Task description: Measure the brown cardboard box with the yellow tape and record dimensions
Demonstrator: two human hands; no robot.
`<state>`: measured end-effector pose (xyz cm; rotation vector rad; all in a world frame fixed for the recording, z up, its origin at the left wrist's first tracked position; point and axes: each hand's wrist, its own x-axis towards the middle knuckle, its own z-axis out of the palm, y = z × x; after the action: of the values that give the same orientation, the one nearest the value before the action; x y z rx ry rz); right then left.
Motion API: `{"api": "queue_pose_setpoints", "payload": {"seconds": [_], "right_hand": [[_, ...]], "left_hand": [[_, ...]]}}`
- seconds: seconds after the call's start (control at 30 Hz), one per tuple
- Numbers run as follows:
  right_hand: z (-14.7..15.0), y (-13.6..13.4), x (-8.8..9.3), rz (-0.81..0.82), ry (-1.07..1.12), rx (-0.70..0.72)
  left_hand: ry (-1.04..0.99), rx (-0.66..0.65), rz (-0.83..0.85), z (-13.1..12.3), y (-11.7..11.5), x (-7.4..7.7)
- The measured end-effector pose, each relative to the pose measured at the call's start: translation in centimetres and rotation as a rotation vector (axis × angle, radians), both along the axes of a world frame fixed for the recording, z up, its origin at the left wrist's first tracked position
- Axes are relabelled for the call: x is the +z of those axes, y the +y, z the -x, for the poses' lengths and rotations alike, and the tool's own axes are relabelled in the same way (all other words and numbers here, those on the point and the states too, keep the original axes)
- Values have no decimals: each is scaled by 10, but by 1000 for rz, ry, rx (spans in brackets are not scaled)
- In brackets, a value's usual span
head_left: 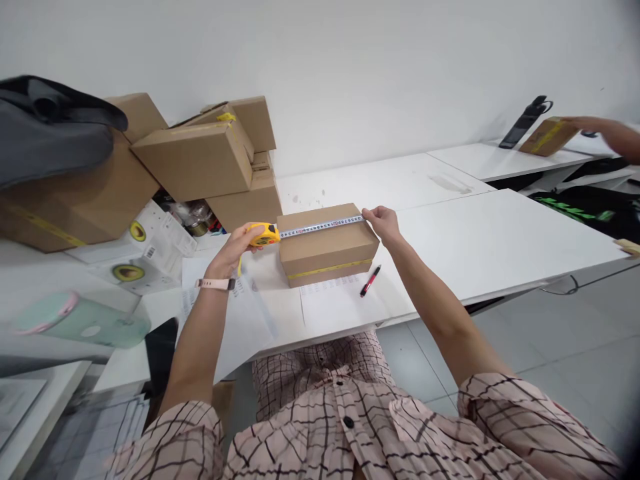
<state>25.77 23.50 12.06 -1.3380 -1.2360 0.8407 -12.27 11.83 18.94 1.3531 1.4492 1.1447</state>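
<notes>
A brown cardboard box [325, 250] with yellow tape along its front side lies on the white table in front of me. My left hand [237, 247] grips a yellow tape measure [265, 235] at the box's left end. Its pulled-out blade [323, 227] runs straight across the top of the box. At the right end, my right hand [381, 221] pinches the blade's tip against the box's edge. A red and black pen [371, 281] lies by the front right corner, on a printed sheet [320, 307] partly under the box.
Stacked cardboard boxes [195, 157] stand at the left, beside white avocado-print cartons [150, 233] and a mint-green tumbler [85, 320]. More papers [240, 327] lie under my left forearm. Far right, another person's hand [585, 125] touches a small box [549, 137] near a dark bottle [525, 122].
</notes>
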Motion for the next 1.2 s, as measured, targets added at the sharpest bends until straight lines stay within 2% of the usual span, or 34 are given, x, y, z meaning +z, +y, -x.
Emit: {"api": "queue_pose_setpoints", "payload": {"seconds": [0.1,0.17,0.23,0.3,0.4,0.53,0.6,0.7,0.9,1.07,1.13,1.2], "right_hand": [[1,5,23,-155,44,53],[10,10,38,-233,4,156],[28,18,49,-257,-111,325],[50,26,55,-229,-269,466],[81,37,59,-114,-475,466],[100,42,59,61,-675,357],[102,40,59,116,-771,324],[101,36,60,125,-849,345],[98,35,55,77,-860,369],[101,42,47,50,-816,374],[97,47,47,27,-692,408],[82,51,49,-44,-467,427]], "left_hand": [[8,-202,16,-26,-41,4],[-94,-375,128,-60,-74,-7],[-288,-525,256,-101,-103,-26],[-493,-526,287,-140,-117,-45],[-632,-393,263,-176,-109,-59],[-673,-291,212,-182,-77,-54],[-683,-268,222,-179,-69,-52],[-705,-243,245,-180,-71,-55],[-723,-211,248,-193,-83,-62],[-681,-197,255,-197,-78,-56],[-657,-199,242,-192,-83,-51],[-622,-183,190,-179,-97,-47]]}}
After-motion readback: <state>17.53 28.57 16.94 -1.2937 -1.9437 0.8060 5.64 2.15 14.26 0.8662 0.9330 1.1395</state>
